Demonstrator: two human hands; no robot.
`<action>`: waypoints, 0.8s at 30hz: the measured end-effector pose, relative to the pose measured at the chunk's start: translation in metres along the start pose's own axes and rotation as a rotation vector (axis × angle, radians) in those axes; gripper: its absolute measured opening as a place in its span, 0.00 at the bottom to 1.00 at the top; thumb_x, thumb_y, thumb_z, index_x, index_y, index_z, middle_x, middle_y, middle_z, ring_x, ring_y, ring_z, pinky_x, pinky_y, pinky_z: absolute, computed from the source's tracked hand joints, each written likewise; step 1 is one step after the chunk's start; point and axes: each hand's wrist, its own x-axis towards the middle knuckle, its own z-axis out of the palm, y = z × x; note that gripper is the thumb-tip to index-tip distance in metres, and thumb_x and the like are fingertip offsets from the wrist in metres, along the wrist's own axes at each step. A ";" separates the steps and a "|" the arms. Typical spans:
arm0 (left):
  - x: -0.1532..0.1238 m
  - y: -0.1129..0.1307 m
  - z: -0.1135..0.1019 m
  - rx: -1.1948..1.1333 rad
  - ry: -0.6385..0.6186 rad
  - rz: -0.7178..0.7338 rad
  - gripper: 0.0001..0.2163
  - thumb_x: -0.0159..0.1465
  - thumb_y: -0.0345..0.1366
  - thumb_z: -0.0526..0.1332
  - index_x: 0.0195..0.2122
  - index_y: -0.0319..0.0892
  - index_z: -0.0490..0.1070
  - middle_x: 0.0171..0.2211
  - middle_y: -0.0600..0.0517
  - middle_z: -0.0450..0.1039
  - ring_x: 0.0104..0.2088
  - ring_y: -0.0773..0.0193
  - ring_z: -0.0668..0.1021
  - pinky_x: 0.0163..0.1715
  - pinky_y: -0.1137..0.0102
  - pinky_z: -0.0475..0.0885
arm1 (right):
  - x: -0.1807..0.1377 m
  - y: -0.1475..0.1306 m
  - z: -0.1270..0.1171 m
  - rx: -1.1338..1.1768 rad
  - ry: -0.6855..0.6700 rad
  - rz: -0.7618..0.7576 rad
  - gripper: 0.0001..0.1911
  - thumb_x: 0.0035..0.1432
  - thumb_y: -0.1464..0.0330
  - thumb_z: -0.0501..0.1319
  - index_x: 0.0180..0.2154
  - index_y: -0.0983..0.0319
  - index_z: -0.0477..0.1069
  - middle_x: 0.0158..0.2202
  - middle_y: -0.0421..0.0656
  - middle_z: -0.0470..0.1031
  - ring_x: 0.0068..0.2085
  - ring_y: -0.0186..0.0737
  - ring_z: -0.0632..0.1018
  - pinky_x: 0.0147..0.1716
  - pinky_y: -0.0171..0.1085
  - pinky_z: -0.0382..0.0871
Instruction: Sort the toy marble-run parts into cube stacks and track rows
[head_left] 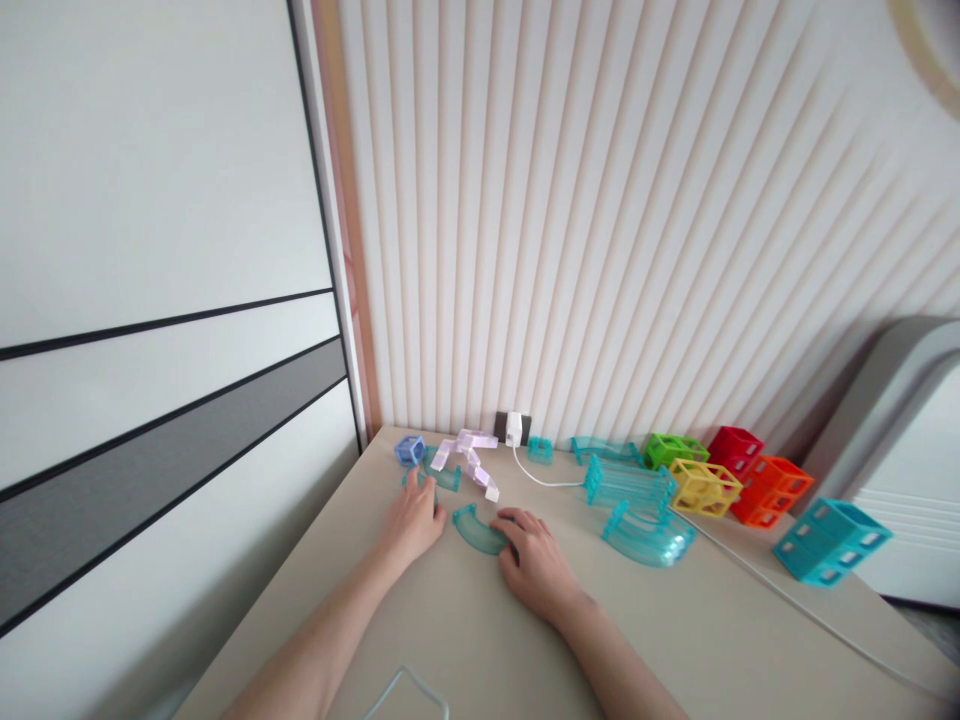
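Note:
My left hand [415, 517] rests near the back left of the table, fingers bent down over a translucent teal track piece [446, 478]; the fingers hide part of it. My right hand [536, 562] has its fingers closed on the right end of a curved teal track piece [478, 532], which lies flat on the table. Just past the left fingertips sits a small blue block frame [410, 450]. Between and beyond the hands is a branching chain of pale purple pieces [471, 455], with a whitish cube [492, 494] at its near end.
A white plug [514, 428] sits at the ribbed wall, its cable running right. Further right are a straight teal track [630, 487], a curved teal track stack [651, 538], and yellow [705, 487], green [675, 450], red [735, 450], orange [771, 490] and tall teal [831, 542] block frames.

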 end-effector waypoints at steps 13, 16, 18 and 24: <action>-0.001 -0.005 -0.010 0.017 -0.058 0.052 0.09 0.61 0.37 0.56 0.41 0.41 0.68 0.65 0.32 0.55 0.39 0.48 0.82 0.39 0.57 0.74 | 0.000 0.001 0.002 -0.009 0.020 -0.020 0.23 0.55 0.76 0.54 0.50 0.57 0.75 0.53 0.47 0.74 0.54 0.47 0.74 0.55 0.44 0.64; 0.001 -0.005 -0.009 0.037 -0.075 0.058 0.08 0.61 0.38 0.56 0.39 0.42 0.68 0.66 0.33 0.55 0.38 0.49 0.82 0.39 0.57 0.74 | 0.001 0.001 0.002 -0.007 0.019 -0.019 0.23 0.54 0.76 0.54 0.49 0.57 0.75 0.53 0.47 0.75 0.54 0.47 0.74 0.55 0.44 0.65; 0.002 -0.006 -0.010 0.037 -0.094 0.050 0.08 0.62 0.39 0.57 0.38 0.42 0.68 0.66 0.34 0.54 0.39 0.49 0.82 0.39 0.57 0.74 | 0.001 0.000 0.001 -0.006 0.015 -0.016 0.23 0.55 0.76 0.54 0.49 0.57 0.75 0.53 0.47 0.75 0.54 0.47 0.74 0.55 0.44 0.65; 0.002 -0.006 -0.014 -0.008 -0.122 0.029 0.09 0.65 0.40 0.55 0.39 0.42 0.70 0.66 0.35 0.55 0.41 0.49 0.82 0.42 0.57 0.73 | 0.000 0.000 -0.001 -0.003 0.006 -0.014 0.23 0.54 0.75 0.54 0.50 0.57 0.75 0.53 0.46 0.74 0.54 0.46 0.73 0.56 0.43 0.64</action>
